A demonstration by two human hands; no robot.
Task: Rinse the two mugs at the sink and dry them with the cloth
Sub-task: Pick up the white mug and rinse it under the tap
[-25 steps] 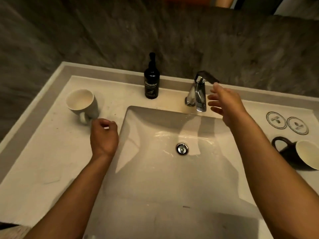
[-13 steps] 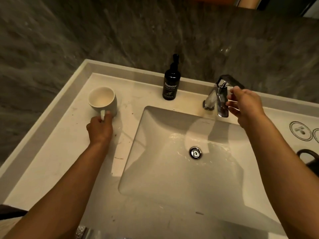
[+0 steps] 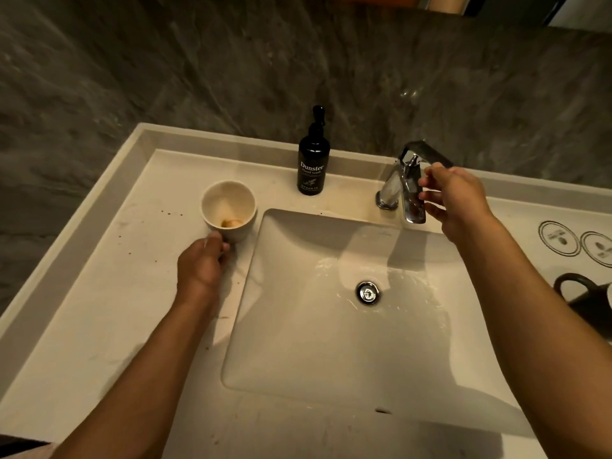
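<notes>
Here, the left hand (image 3: 202, 266) grips the handle of a cream ceramic mug (image 3: 228, 210), fingers curled round it; the mug stands upright on the pale stone worktop (image 3: 99, 293), just left of the white rectangular sink basin (image 3: 331, 342), with a brownish residue at its bottom. The right hand (image 3: 453, 197) is at the chrome lever tap (image 3: 410, 183), fingers bent beside the spout and forefinger tip up by the lever; whether it truly holds the metal, cannot tell. Wet sheen in the basin around the chrome drain (image 3: 367, 293). A black pump bottle labelled "Dunster Hand wash" (image 3: 313, 160) stands on the worktop behind the basin. At the right edge, a dark mug (image 3: 583, 296) on the worktop, partly cut off, near two round printed coasters (image 3: 559, 238).
</notes>
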